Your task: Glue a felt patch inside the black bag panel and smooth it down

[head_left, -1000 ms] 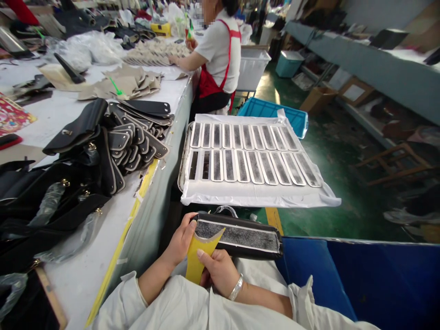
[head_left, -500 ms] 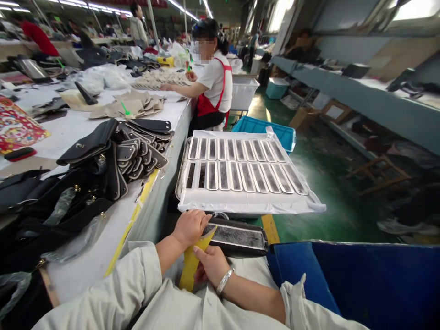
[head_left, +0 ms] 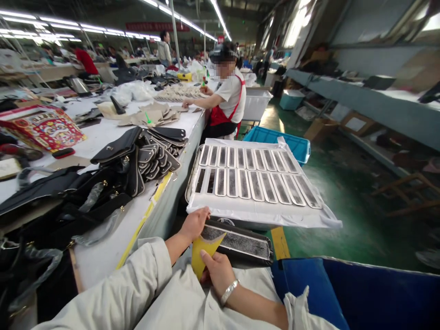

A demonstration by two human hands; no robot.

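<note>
My right hand [head_left: 219, 272], with a silver bracelet at its wrist, is closed on a bent yellow sheet [head_left: 203, 252] over my lap. Just above and left of it, my left hand [head_left: 196, 223] is curled at the left end of a long black piece [head_left: 250, 243] with a grey speckled strip framed in white. What its fingers grip is too small to make out. Beyond my hands, two rows of white-edged dark strips [head_left: 256, 184] lie on a white-covered board [head_left: 233, 211].
Black bags [head_left: 113, 151] and stacked black flaps cover the white table [head_left: 103, 252] at left. A co-worker [head_left: 228, 96] in a red apron sits beyond the board. Blue bins stand at lower right [head_left: 309, 279] and behind the board [head_left: 278, 140].
The view has shifted, so the surroundings appear lower and further right. My left hand has come off the yellow sheet's upper edge, and my right hand keeps hold of the sheet.
</note>
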